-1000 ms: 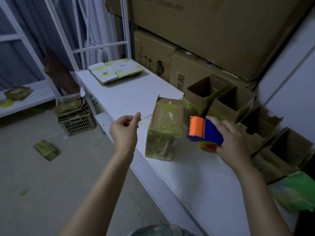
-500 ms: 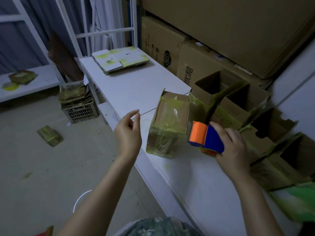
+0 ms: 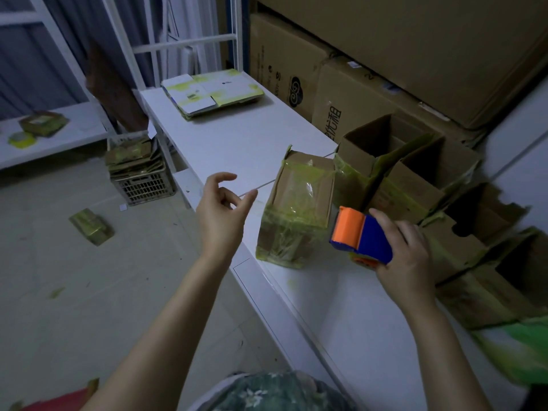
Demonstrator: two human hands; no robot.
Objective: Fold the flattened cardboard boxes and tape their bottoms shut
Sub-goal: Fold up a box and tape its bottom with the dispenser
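**Holding tape dispenser (image 3: pixel 360 237) just right of taped box (image 3: pixel 299 209)**

Gripping dispenser w/ right hand (image 3: pixel 406 262): fingers curled over blue body, orange end pointing left twd box. Close to box's right face; contact or gap, cannot tell.

Left hand (image 3: pixel 221 215) raised left of box, clear of it, holding nothing. Fingers loosely bent & spread, thumb apart from forefinger.

Box upright on white table (image 3: pixel 237 137), by table's left edge, approx mid-length. Top & sides wrapped in clear and yellow-green tape, crinkled low down.

Right of it, row of open-topped boxes (image 3: pixel 394 161) along wall side, running from mid-table to near right. Openings up, yellow-green tape on flaps.

Far end of table: stack of flattened boxes (image 3: pixel 212 94), white & yellow-green, well apart from both hands.

Behind table, far right: big brown cartons (image 3: pixel 385 54) piled high, some w/ printed marks.

On floor, left of table: plastic crate (image 3: pixel 142 185) heaped w/ flat packs. One loose flat pack (image 3: pixel 90 226) lying nearer & further left.

Far left: second white shelf (image 3: pixel 59 134) w/ small box (image 3: pixel 43 123) and yellowish tape roll (image 3: pixel 22 140) beside it.
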